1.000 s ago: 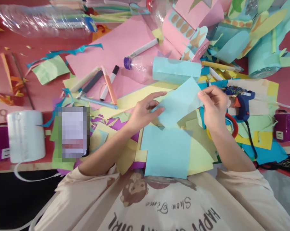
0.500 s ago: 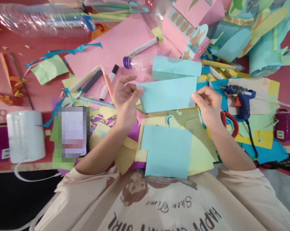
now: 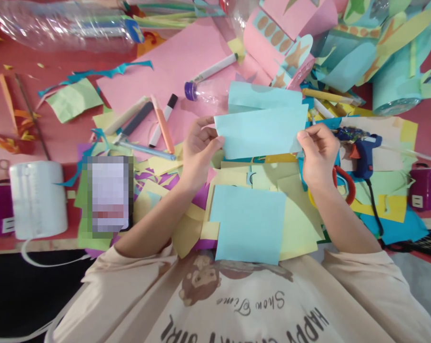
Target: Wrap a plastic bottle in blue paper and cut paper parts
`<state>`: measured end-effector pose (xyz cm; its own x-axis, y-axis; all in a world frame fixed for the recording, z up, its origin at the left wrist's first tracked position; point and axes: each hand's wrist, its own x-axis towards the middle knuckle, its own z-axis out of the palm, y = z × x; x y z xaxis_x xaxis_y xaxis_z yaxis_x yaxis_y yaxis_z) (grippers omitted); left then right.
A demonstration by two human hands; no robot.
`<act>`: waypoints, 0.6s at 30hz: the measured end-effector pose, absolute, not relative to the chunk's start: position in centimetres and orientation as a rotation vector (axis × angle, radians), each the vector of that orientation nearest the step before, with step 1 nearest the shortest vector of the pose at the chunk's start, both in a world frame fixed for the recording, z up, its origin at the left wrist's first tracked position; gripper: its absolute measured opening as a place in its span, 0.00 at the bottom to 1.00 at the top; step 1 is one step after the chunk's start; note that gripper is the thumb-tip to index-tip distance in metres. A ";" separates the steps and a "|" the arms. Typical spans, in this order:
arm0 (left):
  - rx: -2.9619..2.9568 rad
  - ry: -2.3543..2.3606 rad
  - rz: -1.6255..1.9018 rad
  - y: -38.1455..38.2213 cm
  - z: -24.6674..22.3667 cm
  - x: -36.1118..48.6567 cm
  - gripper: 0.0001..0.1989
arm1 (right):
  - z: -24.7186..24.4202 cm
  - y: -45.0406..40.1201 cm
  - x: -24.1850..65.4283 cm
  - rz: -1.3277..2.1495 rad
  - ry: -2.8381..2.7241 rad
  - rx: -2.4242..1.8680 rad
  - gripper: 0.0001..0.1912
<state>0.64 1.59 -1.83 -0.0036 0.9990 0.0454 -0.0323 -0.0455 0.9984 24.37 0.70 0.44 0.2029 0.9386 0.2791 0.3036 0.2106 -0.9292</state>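
A rectangular strip of light blue paper (image 3: 260, 133) is stretched between my two hands above the cluttered table. My left hand (image 3: 203, 155) pinches its left end between thumb and fingers. At the other end my right hand (image 3: 318, 150) grips the edge the same way. Just behind the strip lies a small clear bottle (image 3: 211, 93) with a purple cap, its body wrapped in a light blue paper sleeve (image 3: 265, 95). The strip's upper edge overlaps the sleeve in view; whether they touch I cannot tell. Nearer my chest rests a light blue sheet (image 3: 249, 224).
Red-handled scissors (image 3: 345, 186) and a blue glue gun (image 3: 365, 152) lie right of my right hand. Several markers (image 3: 163, 121) are beyond my left hand. A phone (image 3: 110, 195) and a white device (image 3: 38, 200) sit at left. Pink paper-covered bottles (image 3: 268, 43) stand behind.
Both hands have shifted a little right and slightly away from my body, carrying the blue paper strip towards the wrapped bottle. The strip now covers more of the sleeve's lower edge.
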 end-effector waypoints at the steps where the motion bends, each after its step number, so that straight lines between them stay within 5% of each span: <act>1: 1.206 1.171 1.280 1.7 -1.9 0.6 0.17 | 0.4 0.7 24.4 0.685 -1.335 -1.332 0.18; 9: 1.263 1.229 1.458 2.1 -2.2 0.5 0.19 | 0.6 0.3 23.8 0.707 -1.356 -1.357 0.18; 18: 1.383 1.140 1.498 1.6 -1.3 1.1 0.08 | -0.3 0.5 24.2 0.742 -1.252 -1.338 0.19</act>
